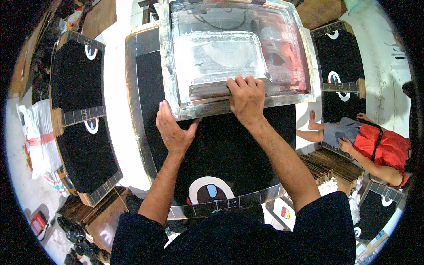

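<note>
A screen-printing frame (243,104) lies over black fabric (229,145) on the board in front of me, its mesh smeared with white, grey and red ink. My right hand (247,99) is closed over a long squeegee (207,90) that sits on the mesh near the frame's near edge. Beside the frame's near left corner is my left hand (173,131). Its fingers are stretched out and its thumb spread away, with the corner between them; whether it presses on the frame I cannot tell. A round white, brown and blue print (212,191) shows on the fabric close to me.
More boards with black fabric stand in rows at left (79,75) and right (340,57). A person in a red top (384,148) sits at the right. Stacked wooden boards (331,170) lie near that person. White folded cloth (39,137) is piled at far left.
</note>
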Demonstrator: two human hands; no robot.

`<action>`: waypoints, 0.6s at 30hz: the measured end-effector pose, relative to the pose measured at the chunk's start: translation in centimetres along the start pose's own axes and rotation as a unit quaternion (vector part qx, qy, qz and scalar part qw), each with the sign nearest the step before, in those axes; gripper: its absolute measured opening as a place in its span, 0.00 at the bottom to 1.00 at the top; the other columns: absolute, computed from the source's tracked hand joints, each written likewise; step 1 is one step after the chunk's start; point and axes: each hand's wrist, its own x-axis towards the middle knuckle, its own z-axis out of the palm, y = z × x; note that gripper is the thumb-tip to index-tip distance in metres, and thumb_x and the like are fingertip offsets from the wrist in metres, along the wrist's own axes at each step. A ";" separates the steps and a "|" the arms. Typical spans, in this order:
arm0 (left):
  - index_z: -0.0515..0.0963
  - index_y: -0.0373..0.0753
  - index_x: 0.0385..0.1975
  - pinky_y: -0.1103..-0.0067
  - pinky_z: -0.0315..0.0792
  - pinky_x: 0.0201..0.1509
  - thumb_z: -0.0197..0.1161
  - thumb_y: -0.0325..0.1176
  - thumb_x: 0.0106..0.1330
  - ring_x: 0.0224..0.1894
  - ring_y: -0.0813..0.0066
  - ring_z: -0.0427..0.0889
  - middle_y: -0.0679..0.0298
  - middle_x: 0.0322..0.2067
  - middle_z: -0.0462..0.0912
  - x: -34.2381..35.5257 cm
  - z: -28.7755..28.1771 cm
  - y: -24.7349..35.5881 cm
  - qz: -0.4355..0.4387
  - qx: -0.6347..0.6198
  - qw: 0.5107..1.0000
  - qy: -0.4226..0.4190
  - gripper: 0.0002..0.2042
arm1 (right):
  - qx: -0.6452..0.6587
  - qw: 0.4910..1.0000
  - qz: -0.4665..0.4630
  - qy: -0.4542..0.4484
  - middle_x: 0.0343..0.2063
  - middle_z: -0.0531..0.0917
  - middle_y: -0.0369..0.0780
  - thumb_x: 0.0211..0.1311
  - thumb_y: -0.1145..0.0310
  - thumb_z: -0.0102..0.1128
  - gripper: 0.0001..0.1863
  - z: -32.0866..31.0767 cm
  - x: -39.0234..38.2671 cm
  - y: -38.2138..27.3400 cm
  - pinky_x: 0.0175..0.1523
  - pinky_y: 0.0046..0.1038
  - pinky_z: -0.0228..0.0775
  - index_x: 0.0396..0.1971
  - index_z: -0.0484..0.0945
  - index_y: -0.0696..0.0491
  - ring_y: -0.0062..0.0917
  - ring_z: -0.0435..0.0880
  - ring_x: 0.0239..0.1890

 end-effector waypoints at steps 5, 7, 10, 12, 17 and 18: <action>0.49 0.24 0.75 0.47 0.46 0.80 0.86 0.44 0.45 0.78 0.41 0.55 0.36 0.74 0.56 1.0 0.5 -0.1 -0.054 -0.127 0.990 -0.011 0.62 | 0.002 1.000 -0.009 -0.021 0.35 0.81 0.35 0.51 0.75 0.66 0.16 -0.2 0.6 0.6 0.54 0.39 0.68 0.43 0.81 0.49 0.34 0.80 0.43; 0.55 0.23 0.73 0.45 0.48 0.79 0.87 0.41 0.44 0.77 0.41 0.59 0.35 0.72 0.61 0.9 0.9 -0.4 -0.010 -0.123 0.992 0.030 0.58 | 0.023 1.000 -0.007 -0.012 0.35 0.81 0.35 0.52 0.75 0.64 0.16 -0.4 0.5 0.6 0.55 0.39 0.67 0.43 0.81 0.49 0.34 0.80 0.43; 0.63 0.25 0.71 0.49 0.54 0.77 0.86 0.41 0.46 0.75 0.42 0.64 0.36 0.70 0.65 0.4 1.4 -1.0 0.039 -0.159 0.984 0.074 0.53 | 0.074 0.997 0.005 0.020 0.35 0.83 0.36 0.52 0.78 0.64 0.15 -0.8 -0.4 0.3 0.55 0.39 0.67 0.41 0.82 0.49 0.35 0.80 0.44; 0.62 0.26 0.71 0.52 0.56 0.78 0.85 0.41 0.47 0.74 0.42 0.64 0.36 0.71 0.65 0.0 1.8 -1.3 0.028 -0.181 0.979 0.086 0.53 | 0.081 0.996 0.010 0.047 0.36 0.84 0.37 0.52 0.79 0.65 0.15 -1.1 -0.5 0.1 0.55 0.40 0.67 0.40 0.82 0.49 0.35 0.81 0.45; 0.62 0.27 0.72 0.61 0.63 0.75 0.86 0.38 0.47 0.73 0.44 0.67 0.39 0.71 0.66 -0.5 2.3 -1.8 0.049 -0.197 0.974 0.099 0.52 | 0.057 0.998 0.009 0.018 0.36 0.84 0.38 0.53 0.75 0.69 0.14 -1.9 2.9 1.0 0.54 0.41 0.67 0.41 0.82 0.49 0.37 0.81 0.45; 0.64 0.29 0.72 0.56 0.64 0.74 0.85 0.36 0.49 0.73 0.36 0.66 0.33 0.71 0.63 -0.5 2.3 -1.8 0.049 -0.204 0.973 0.097 0.49 | 0.054 0.998 0.003 -0.042 0.36 0.84 0.39 0.53 0.72 0.72 0.15 -2.2 4.2 1.6 0.53 0.42 0.66 0.43 0.82 0.50 0.38 0.81 0.45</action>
